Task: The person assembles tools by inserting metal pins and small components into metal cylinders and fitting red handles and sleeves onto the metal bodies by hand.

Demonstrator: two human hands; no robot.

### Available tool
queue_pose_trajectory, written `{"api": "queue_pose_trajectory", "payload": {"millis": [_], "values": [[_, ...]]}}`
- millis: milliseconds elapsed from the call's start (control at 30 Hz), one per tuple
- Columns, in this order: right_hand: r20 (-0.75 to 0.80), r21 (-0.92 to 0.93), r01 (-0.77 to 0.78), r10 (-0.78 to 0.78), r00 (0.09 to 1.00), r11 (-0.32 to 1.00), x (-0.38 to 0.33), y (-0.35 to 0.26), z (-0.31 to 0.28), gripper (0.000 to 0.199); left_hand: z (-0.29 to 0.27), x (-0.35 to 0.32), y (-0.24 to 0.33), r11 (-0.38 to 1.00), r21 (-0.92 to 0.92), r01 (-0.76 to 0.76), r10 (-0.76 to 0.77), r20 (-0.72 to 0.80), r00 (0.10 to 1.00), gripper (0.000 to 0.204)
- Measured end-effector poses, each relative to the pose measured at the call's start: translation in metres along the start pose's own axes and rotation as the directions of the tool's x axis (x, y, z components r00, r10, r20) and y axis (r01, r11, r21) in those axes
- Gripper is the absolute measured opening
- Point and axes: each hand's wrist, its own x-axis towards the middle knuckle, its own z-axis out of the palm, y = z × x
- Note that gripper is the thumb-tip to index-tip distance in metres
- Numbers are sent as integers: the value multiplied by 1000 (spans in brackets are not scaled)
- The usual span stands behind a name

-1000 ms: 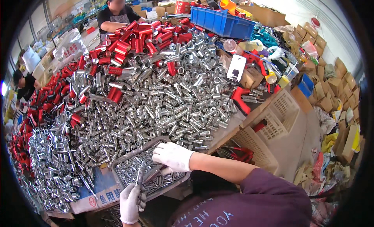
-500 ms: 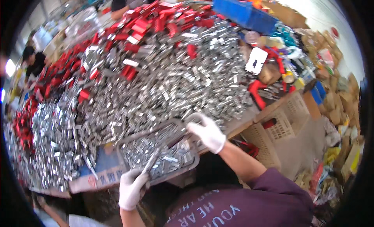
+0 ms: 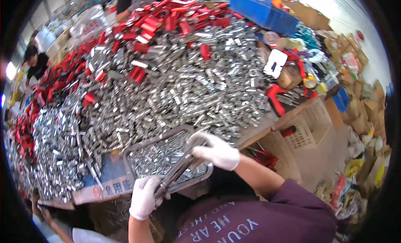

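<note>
Heaped across the worktable (image 3: 267, 117), shiny metal parts (image 3: 188, 88) and red pieces (image 3: 167, 19) lie beyond both gloved hands; left hand (image 3: 144, 197) is clenched around a long metal tool (image 3: 179, 170), right hand (image 3: 217, 151) curled over its far end, above the grey tray (image 3: 133, 149).

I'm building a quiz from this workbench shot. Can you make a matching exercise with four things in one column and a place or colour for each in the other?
Things:
1. left hand
2. right hand
3. grey tray
4. blue crate

Places or colours:
A. far side of the table, beyond the pile
B. gloved, grips the lower end of the long metal tool
C. near table edge, filled with small shiny parts
D. gloved, on the tool's upper end, over the tray

Pairs: 1-B, 2-D, 3-C, 4-A
</note>
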Motion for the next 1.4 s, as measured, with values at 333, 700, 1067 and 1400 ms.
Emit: {"api": "queue_pose_trajectory", "payload": {"millis": [333,700,1067,1400], "values": [[40,-139,-88,94,995,986,1,16,40,29,27,13,-8,962,-250,106,-91,69,993,47],[26,-964,83,-222,975,253,17,15,35,26,13,23,-36,939,-283,-194,111,-283,953,42],[127,-968,170,-221,967,187,25,37,45,13,8,27,-43,922,-332,-200,69,-367,928,38],[-42,-562,214,-286,957,799,13,3,44,17,10,26,-37,926,-344,-154,65,-257,964,47]]}}
